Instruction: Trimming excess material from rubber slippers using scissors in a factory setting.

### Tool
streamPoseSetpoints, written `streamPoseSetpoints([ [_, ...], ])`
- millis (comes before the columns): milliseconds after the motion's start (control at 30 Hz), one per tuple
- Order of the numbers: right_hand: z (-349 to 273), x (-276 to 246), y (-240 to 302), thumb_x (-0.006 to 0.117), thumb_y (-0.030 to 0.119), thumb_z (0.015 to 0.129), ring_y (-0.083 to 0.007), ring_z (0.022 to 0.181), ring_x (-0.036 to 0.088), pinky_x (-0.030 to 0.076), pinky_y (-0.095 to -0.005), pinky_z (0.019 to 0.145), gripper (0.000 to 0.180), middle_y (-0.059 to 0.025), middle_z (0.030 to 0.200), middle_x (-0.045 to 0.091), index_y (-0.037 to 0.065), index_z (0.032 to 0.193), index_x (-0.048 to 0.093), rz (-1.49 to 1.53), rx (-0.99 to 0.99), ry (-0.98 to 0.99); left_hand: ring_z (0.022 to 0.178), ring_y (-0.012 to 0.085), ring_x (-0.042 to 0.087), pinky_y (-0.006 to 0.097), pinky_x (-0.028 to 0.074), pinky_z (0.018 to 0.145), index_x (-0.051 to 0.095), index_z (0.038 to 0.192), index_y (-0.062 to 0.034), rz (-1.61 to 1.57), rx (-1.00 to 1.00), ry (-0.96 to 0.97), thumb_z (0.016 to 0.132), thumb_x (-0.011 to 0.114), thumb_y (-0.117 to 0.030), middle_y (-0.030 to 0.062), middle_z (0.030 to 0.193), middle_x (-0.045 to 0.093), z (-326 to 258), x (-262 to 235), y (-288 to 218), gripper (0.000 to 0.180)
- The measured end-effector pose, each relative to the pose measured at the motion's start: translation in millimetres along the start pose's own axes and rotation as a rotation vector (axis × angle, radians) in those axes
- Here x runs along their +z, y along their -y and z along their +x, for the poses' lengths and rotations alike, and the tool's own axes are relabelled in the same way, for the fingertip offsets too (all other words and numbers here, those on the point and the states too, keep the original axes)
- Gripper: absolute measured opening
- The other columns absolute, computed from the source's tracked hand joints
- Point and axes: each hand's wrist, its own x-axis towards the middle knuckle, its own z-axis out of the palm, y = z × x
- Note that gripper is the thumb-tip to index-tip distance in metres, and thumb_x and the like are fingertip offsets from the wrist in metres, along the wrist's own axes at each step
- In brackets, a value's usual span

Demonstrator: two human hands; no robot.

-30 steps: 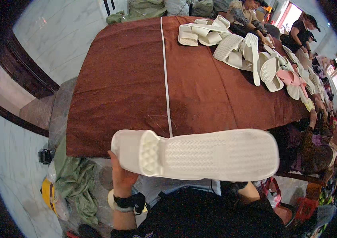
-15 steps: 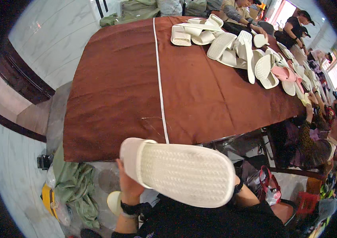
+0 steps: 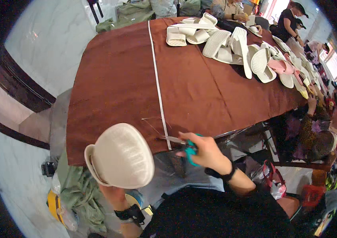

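Observation:
My left hand (image 3: 111,192) holds up a white slipper (image 3: 121,155), sole toward me, just below the near edge of the brown-clothed table (image 3: 121,83). The hand is mostly hidden behind the slipper. My right hand (image 3: 204,151) grips a small pair of scissors (image 3: 182,143) with teal handles. Its metal blades point left toward the slipper, at the table edge beside the white seam line (image 3: 157,79) in the cloth.
Several white slippers and soles (image 3: 224,43) lie piled at the table's far right, with a pink one (image 3: 277,65) among them. Other people (image 3: 319,127) sit along the right side. Green fabric (image 3: 79,190) lies on the marble floor at lower left.
The slipper has turned from lying sideways across the view to end-on and moved left. My right hand has come into view holding the scissors.

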Motion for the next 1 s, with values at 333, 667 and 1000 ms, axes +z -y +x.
streamPoseSetpoints([
  [333, 30, 23, -15, 0.072, 0.010, 0.074, -0.0177, 0.067, 0.062, 0.049, -0.0331, 0.058, 0.028, -0.0069, 0.074, 0.063, 0.005, 0.091, 0.049, 0.477, -0.030, 0.354, 0.121, 0.0245, 0.045, 0.038, 0.037, 0.103, 0.036, 0.136, -0.0068, -0.858, -0.172, -0.046, 0.094, 0.048, -0.029, 0.0102, 0.138, 0.042, -3, 2, -28, 0.048],
  [667, 8, 32, 11, 0.079, 0.011, 0.071, -0.0110, 0.089, 0.061, 0.049, -0.0275, 0.073, 0.040, -0.0096, 0.103, 0.066, 0.004, 0.096, 0.048, 0.847, 0.176, 0.026, 0.128, 0.0260, 0.036, 0.041, 0.029, 0.108, 0.034, 0.137, -0.0068, -0.803, -0.316, -0.314, 0.096, 0.036, -0.046, 0.0107, 0.141, 0.037, 10, 44, -27, 0.057],
  [1000, -29, -52, -25, 0.072, 0.000, 0.073, -0.0186, 0.074, 0.062, 0.051, -0.0285, 0.064, 0.037, -0.0091, 0.077, 0.060, 0.009, 0.089, 0.041, 1.106, 0.299, -0.274, 0.124, 0.0245, 0.041, 0.038, 0.033, 0.105, 0.036, 0.135, -0.0068, -0.740, -0.291, -0.294, 0.092, 0.043, -0.049, 0.0092, 0.137, 0.042, 8, 10, -12, 0.061],
])
